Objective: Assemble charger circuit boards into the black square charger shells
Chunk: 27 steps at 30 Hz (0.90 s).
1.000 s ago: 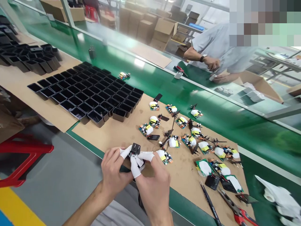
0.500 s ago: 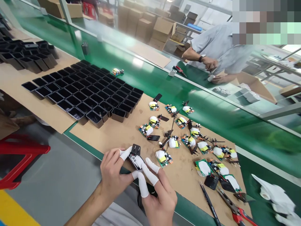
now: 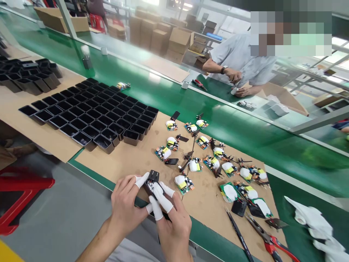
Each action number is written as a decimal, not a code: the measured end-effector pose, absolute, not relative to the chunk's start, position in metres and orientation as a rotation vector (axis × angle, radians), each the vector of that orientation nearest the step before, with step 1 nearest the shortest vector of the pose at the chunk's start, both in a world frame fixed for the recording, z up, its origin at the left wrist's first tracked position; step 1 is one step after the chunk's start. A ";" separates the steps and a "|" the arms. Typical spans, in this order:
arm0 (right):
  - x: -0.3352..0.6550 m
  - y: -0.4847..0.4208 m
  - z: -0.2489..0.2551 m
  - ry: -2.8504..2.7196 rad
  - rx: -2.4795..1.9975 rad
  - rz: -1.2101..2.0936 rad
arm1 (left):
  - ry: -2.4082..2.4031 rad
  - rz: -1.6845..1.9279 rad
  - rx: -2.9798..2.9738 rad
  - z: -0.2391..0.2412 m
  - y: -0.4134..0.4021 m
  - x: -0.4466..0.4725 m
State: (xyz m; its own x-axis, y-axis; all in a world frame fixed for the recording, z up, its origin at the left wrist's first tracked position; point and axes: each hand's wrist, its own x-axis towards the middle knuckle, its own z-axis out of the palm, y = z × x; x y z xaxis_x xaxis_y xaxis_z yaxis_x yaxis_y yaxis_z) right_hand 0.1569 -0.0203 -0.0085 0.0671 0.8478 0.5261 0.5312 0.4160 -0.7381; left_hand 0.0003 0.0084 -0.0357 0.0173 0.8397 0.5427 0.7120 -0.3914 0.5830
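My left hand [image 3: 125, 200], in white finger cots, grips a small black plastic case [image 3: 147, 187] from the left, fingers on its far end and thumb near its close end. A circuit board with white filler sits at the case opening, partly hidden by fingers. At the far end a black end cover [image 3: 154, 176] stands tilted up. My right hand [image 3: 174, 220], also in finger cots, is closed round the near right side of the case, fingertips pressing on the white-coated board. To the right lies a circuit board [image 3: 184, 184] with white filler and yellow tape.
Rows of black open cases [image 3: 89, 112] stand to the left on cardboard [image 3: 114, 162]. Several circuit boards with black covers lie at right, near tweezers [image 3: 238, 233], red-handled pliers [image 3: 268, 240] and white gloves [image 3: 311, 222]. Across the green belt [image 3: 152, 87], a co-worker's hands [image 3: 237, 82] hold a white part.
The view has shifted, so most things sit farther left. My right fingers have moved farther over the board in the case. My left hand keeps its grip.
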 end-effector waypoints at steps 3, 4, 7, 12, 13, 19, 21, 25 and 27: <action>0.165 -0.028 -0.006 -1.129 -1.295 0.651 | 1.405 1.287 2.013 -0.025 0.004 -0.011; 0.169 -0.031 -0.004 -0.954 -1.301 0.755 | 1.331 1.295 1.938 -0.023 0.002 -0.015; 0.177 -0.036 0.003 -0.604 -1.222 1.005 | 1.253 1.326 1.768 -0.019 -0.005 -0.024; 0.173 -0.035 0.007 -0.469 -1.088 1.115 | 1.273 1.345 1.787 -0.014 -0.010 -0.018; 0.172 -0.035 0.005 -0.487 -1.069 1.127 | 1.270 1.345 1.805 -0.010 -0.010 -0.015; 0.166 -0.039 -0.005 -0.559 -0.993 1.151 | 1.177 1.377 1.761 0.026 -0.013 0.001; 0.163 -0.041 -0.004 -0.408 -0.990 1.205 | 1.162 1.348 1.661 0.033 -0.015 0.006; 0.145 -0.045 0.005 0.017 -1.023 1.337 | 1.192 1.151 1.373 0.032 -0.017 0.017; 0.132 -0.048 0.008 0.096 -1.025 1.348 | 1.150 1.111 1.192 0.028 -0.016 0.021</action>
State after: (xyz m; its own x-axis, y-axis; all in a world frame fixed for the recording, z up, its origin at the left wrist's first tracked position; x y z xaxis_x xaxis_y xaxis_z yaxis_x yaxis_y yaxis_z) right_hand 0.1317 -0.0481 0.0083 0.2862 0.7502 -0.5960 -0.8269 -0.1210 -0.5492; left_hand 0.0209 -0.0158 0.0276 0.0930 0.9941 -0.0559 -0.0216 0.0582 0.9981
